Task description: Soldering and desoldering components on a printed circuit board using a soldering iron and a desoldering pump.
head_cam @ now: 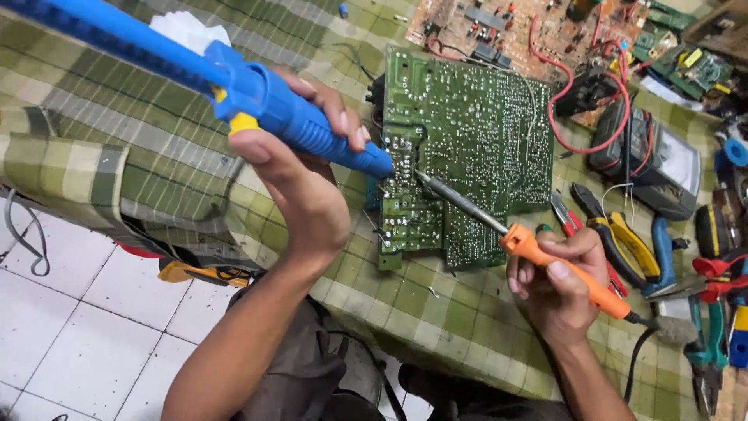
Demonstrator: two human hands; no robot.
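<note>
The left hand (300,183) is clenched around a blue pump (234,86), a long tube running from the upper left corner down to a tip that touches the left edge of the green board (475,132) at centre frame; the thumb lies by a yellow button on the pump's body. The right hand (557,284), lower right of centre, grips the orange handle of an iron (514,238), whose metal shaft slants up and left so that its point meets the board just beside the pump tip. The board lies solder side up on a green checked cloth (156,156) that covers the table. Above it, at the top of the frame, sits a brown board (499,31) with red wires looping down. To the right lies a meter (662,160), and below it, along the right edge, pliers (623,242) and other hand tools are scattered loose on the cloth, none in a tray or box. White floor tiles (78,327) fill the lower left.
</note>
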